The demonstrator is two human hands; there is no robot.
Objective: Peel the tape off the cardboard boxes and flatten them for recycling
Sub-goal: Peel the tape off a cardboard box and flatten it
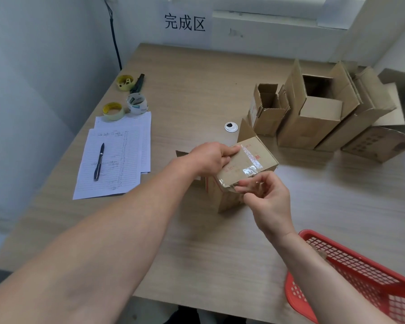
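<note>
Head view, as I read it from my remote station. The small cardboard box (241,169) sits near the middle of the wooden table (197,230), tipped so that its taped face looks up and toward me. I read its long axis as running from near left to far right. A strip of clear tape (249,157) crosses that face from its far edge toward the near right corner, where it crinkles and wraps over the edge. One brown flap stands up at the box's far side.

My left hand (209,157) grips the far left edge of the box, fingers curled over the top face. My right hand (264,195) is closed in a pinch at the near corner, thumb and forefinger on the loose end of the tape.

Containers: a red plastic basket (365,277) lies at the near right table edge, partly behind my right forearm; I cannot tell what, if anything, is in it. Four open cardboard boxes (313,113) stand in a row at the far right, touching one another, flaps raised. The two whose insides I can see look dark and hold nothing I can make out.

At the far left lie two yellow tape rolls (114,111), a white tape roll (137,103), and lined paper sheets (112,160) with a black pen (99,162) on them.
</note>
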